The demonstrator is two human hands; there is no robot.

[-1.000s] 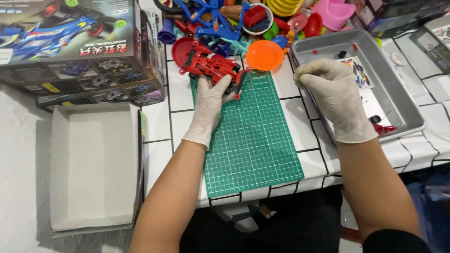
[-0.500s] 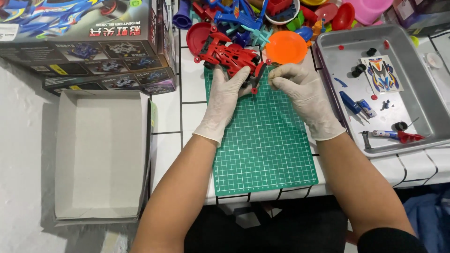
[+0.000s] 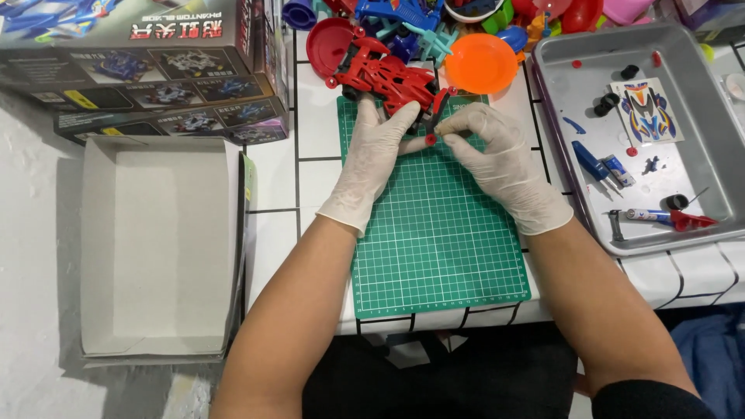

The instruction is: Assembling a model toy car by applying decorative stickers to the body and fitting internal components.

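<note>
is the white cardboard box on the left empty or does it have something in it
Empty. The white cardboard box lies open-side up beside the green cutting mat, and only its bare white bottom shows.

We wear thin white disposable gloves on the left hand (image 3: 379, 155) and right hand (image 3: 504, 159). Forearms are bare. A dark sleeve shows at the right upper arm.

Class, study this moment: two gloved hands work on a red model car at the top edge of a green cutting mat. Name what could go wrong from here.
1. The red model car sits at the far edge of the green cutting mat, beside an orange dish and piled toys; a slip could knock it into them.
2. The right hand pinches at a small red part by the car's rear, while the left hand steadies the body; the part might snap or drop.
</note>
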